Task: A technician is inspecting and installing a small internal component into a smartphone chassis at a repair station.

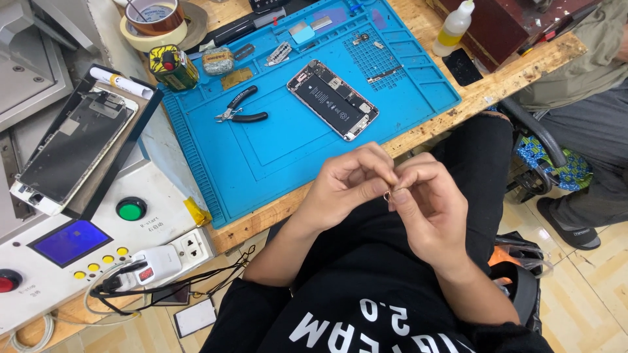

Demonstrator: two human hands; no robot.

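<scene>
Both hands over lap, left hand [343,186] and right hand [428,206] pinching tiny metal part [388,194] between fingertips. Opened phone [333,99] waiting on blue mat [275,157], screen [69,147] off to side. Reassembly not done, I reckon.

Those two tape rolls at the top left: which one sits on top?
The smaller brown tape roll sits on top, with shiny dark amber tape. The wider cream tape roll lies flat beneath it on the wooden bench.
</scene>
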